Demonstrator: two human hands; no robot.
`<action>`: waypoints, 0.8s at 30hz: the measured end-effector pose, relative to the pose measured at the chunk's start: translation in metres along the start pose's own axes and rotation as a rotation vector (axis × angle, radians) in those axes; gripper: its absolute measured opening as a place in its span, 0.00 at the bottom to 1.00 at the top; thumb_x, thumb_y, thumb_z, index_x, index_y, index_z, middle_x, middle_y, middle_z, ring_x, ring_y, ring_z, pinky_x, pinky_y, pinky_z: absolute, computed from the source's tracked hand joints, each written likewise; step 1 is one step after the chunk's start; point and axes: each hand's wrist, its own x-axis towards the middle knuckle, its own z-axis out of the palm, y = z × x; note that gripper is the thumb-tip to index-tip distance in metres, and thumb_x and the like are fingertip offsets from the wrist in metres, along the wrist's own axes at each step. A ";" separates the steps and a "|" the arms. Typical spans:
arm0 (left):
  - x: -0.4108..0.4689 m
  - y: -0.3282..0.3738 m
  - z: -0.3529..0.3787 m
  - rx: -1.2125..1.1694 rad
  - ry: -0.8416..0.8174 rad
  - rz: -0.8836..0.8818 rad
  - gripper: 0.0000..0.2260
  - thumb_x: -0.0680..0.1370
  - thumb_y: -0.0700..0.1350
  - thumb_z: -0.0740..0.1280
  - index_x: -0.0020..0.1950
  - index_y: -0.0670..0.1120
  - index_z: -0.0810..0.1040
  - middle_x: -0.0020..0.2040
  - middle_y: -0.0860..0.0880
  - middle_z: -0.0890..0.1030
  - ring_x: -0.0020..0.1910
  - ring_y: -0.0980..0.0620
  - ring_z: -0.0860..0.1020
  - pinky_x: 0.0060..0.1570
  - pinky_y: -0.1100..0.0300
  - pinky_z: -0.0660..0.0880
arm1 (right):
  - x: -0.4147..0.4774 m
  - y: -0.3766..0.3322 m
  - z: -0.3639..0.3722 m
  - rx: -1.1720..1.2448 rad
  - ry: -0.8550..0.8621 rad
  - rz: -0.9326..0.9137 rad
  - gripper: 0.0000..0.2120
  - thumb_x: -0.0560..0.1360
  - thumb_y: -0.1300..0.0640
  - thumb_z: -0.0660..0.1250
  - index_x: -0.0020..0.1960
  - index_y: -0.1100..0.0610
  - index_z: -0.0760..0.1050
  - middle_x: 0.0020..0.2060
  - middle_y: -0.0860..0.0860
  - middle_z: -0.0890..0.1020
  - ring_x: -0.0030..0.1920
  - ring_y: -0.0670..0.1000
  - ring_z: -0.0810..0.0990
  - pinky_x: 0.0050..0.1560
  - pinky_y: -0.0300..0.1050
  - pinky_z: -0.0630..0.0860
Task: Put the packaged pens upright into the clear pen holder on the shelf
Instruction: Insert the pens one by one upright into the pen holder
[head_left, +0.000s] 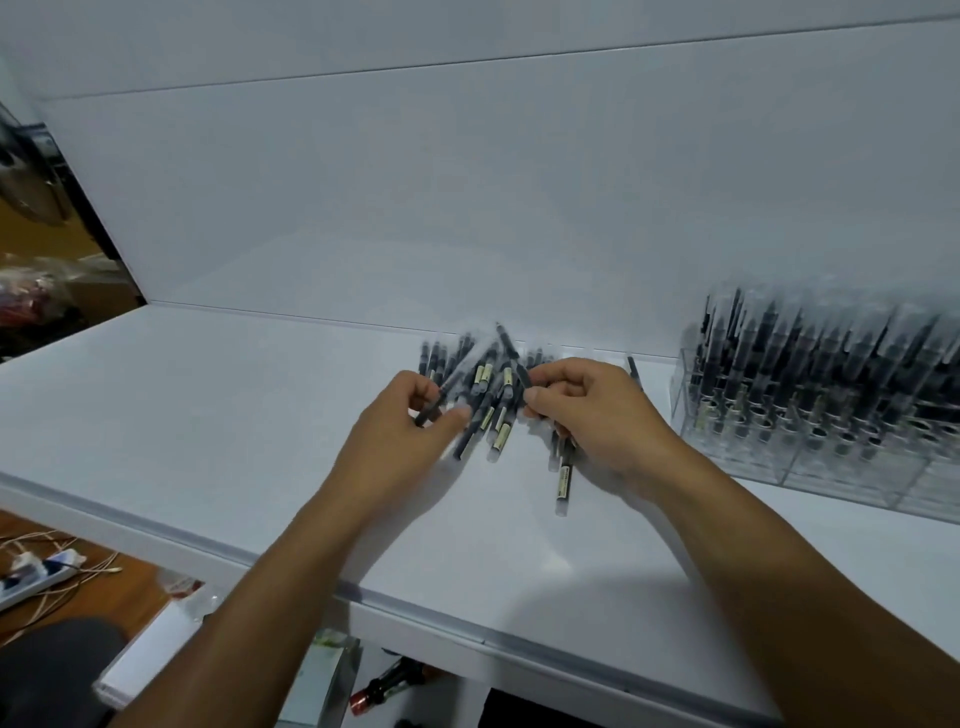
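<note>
Left grip (410, 421) is at the left edge of the heap, thumb and curled fingers pinching one dark pen near its near end, the barrel angling away to the far right. Between the two grips lie the packaged pens (493, 400), a loose fan on the white shelf (208, 415), crossing one another, somewhat blurred. They look light and stiff, each in a slick clear sleeve, so I'd judge they slide and scatter easily. They are best taken around mid-barrel, a few gathered parallel, not by the sleeve end. Right grip (592, 415) has its fingers curled onto the right side of the heap, pinching several pens, with one poking out on the near side beneath the palm. Well to the right stands the clear pen holder (810, 467), crowded with upright pens, apart from both grips.
</note>
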 end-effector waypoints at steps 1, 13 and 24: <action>0.000 0.003 0.004 0.049 -0.012 0.001 0.11 0.74 0.55 0.70 0.46 0.51 0.71 0.41 0.54 0.77 0.33 0.56 0.71 0.34 0.61 0.66 | -0.001 -0.001 0.000 0.016 -0.010 0.001 0.04 0.76 0.66 0.69 0.47 0.58 0.79 0.30 0.54 0.79 0.38 0.57 0.79 0.32 0.48 0.73; -0.002 0.003 0.012 0.187 0.006 0.018 0.10 0.74 0.55 0.70 0.43 0.52 0.72 0.38 0.54 0.79 0.36 0.56 0.75 0.33 0.63 0.66 | 0.004 0.001 -0.004 0.044 0.001 0.023 0.05 0.74 0.65 0.70 0.49 0.60 0.77 0.43 0.64 0.80 0.29 0.48 0.74 0.32 0.44 0.71; -0.012 0.013 -0.004 -0.217 0.074 0.007 0.09 0.76 0.49 0.69 0.46 0.44 0.76 0.40 0.46 0.82 0.29 0.58 0.75 0.35 0.62 0.70 | -0.015 -0.018 -0.003 -0.006 0.002 -0.092 0.10 0.75 0.65 0.69 0.51 0.51 0.78 0.36 0.58 0.77 0.37 0.48 0.77 0.40 0.41 0.72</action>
